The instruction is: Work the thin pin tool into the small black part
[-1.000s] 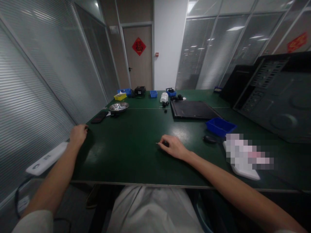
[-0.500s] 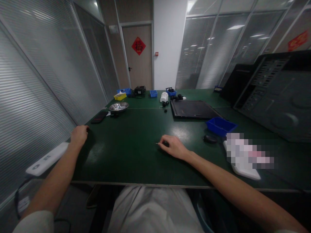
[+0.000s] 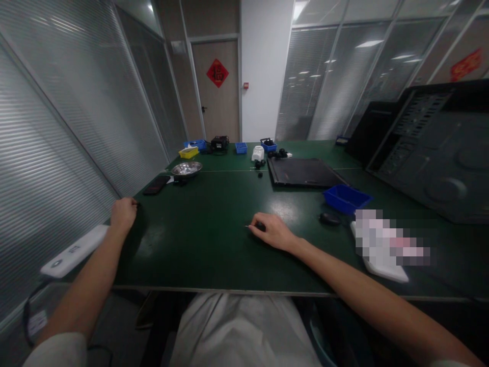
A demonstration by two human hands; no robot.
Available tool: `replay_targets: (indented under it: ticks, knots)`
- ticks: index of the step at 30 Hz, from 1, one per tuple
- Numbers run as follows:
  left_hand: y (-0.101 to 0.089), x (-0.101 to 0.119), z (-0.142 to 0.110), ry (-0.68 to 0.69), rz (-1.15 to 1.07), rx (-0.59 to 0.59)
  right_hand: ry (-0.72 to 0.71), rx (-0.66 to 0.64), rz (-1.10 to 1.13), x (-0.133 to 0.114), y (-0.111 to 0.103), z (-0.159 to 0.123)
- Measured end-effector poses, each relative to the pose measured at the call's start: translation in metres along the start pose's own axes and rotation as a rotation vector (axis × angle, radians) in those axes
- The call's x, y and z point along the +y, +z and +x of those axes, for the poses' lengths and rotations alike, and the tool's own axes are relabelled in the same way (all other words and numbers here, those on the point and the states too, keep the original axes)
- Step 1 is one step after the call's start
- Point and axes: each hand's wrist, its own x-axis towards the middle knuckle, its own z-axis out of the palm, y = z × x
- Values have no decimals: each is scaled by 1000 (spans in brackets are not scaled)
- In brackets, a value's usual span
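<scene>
My right hand (image 3: pixel 269 229) rests on the green table (image 3: pixel 198 244), thumb and forefinger pinched together. A short, thin, pale tip (image 3: pixel 246 226) pokes out of the pinch; the rest is covered by my fingers, so its kind does not show. Over at the table's left edge, my left hand (image 3: pixel 124 214) is closed with the fingers curled in. Whether anything lies inside that hand is hidden. Beyond it lies a black phone (image 3: pixel 156 185), with a shiny metal bowl (image 3: pixel 187 168) a little farther back.
To the right are a black mouse (image 3: pixel 329 219), a blue tray (image 3: pixel 347 199) and a white pad (image 3: pixel 384 267), partly pixelated. A flat black panel (image 3: pixel 305 172) lies farther back. A computer case (image 3: pixel 439 153) stands at far right. A long white device (image 3: pixel 74 252) sits at left.
</scene>
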Motion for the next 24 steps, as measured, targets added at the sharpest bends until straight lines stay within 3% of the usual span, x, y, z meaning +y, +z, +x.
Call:
replay_targets:
  ticks: [6,9,11,14,19,21,24]
  knots:
    - [-1,1,1,-54,83,48,-2,-5,-2,-2,-1,0]
    - [1,21,3,4,55,45,-3,-1,3,-2,-1,0]
    - [4,51,0,91,-16,17,2,-3,0,-2,0,0]
    - [11,122,-20,313,-282,-115,15,-2,-9,0,2,0]
    - [27,244,-82,751,-626,-524,18,14,-8,1,2,0]
    - [33,270,-100,830,-669,-591,29,17,-23,1,3,0]
    - [43,281,-111,833,-708,-604,52,18,-48,0,3,0]
